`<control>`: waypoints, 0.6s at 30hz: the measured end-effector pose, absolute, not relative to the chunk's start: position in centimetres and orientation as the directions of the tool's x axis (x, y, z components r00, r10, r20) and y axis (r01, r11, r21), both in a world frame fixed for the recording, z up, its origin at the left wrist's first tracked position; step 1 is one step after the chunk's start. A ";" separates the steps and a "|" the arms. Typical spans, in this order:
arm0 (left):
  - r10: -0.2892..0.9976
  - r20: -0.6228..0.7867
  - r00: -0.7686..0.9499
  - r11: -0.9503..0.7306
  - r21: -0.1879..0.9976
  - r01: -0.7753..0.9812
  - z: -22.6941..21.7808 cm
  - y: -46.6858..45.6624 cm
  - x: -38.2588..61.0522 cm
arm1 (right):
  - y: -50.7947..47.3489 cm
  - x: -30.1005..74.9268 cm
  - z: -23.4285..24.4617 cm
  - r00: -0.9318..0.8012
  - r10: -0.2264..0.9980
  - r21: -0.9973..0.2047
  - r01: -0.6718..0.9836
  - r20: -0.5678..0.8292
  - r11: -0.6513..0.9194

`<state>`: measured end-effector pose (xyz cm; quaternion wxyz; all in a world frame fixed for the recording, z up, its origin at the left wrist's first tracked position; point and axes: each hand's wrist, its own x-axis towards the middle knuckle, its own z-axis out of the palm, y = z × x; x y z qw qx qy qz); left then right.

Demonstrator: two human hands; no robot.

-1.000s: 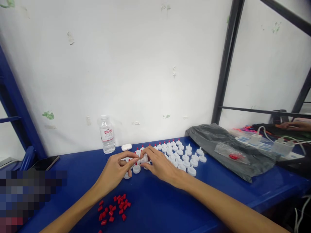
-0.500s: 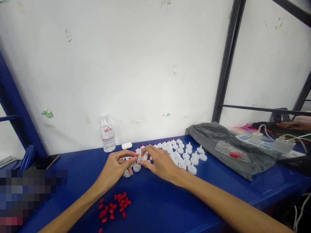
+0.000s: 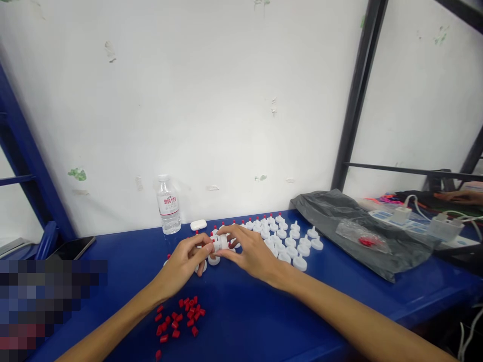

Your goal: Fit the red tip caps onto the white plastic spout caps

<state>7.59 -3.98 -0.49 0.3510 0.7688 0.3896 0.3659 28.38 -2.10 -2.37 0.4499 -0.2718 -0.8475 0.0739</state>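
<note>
Both hands meet over the blue table (image 3: 264, 322) near its middle. My right hand (image 3: 251, 254) pinches a white nozzle cap (image 3: 222, 243) on its side between thumb and fingers. My left hand (image 3: 184, 264) is closed in a pinch against the cap's spout end; what it holds is too small to make out. Several white nozzle caps (image 3: 287, 241) stand in rows behind and right of my hands, some with red tips. A loose heap of small red tips (image 3: 179, 319) lies on the table near my left forearm.
A water bottle (image 3: 168, 206) and a white earbud case (image 3: 198, 224) stand by the wall. A dark phone (image 3: 73, 247) lies at the left. A grey plastic bag (image 3: 362, 236) with a small clear packet lies right, with power strips (image 3: 418, 221) and another person's hand (image 3: 458, 197) beyond.
My hands have stayed together on the same white cap, shifting slightly; the left fingers have closed in tighter on the cap's end. The view has drifted a little.
</note>
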 end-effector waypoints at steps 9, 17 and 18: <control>0.791 0.337 0.511 -0.583 0.667 0.463 -0.7 -5.0 7.5 | -2.1 28.3 -2.6 -0.455 0.397 -0.289 0.289 0.797 0.912; 0.800 0.237 0.551 -0.516 0.741 0.429 -1.4 -4.7 7.3 | -2.0 28.3 -3.1 -0.469 0.369 -0.279 0.251 0.802 0.927; 0.799 0.244 0.550 -0.515 0.749 0.416 -1.5 -4.7 7.3 | -2.0 28.3 -3.0 -0.462 0.359 -0.278 0.235 0.811 0.931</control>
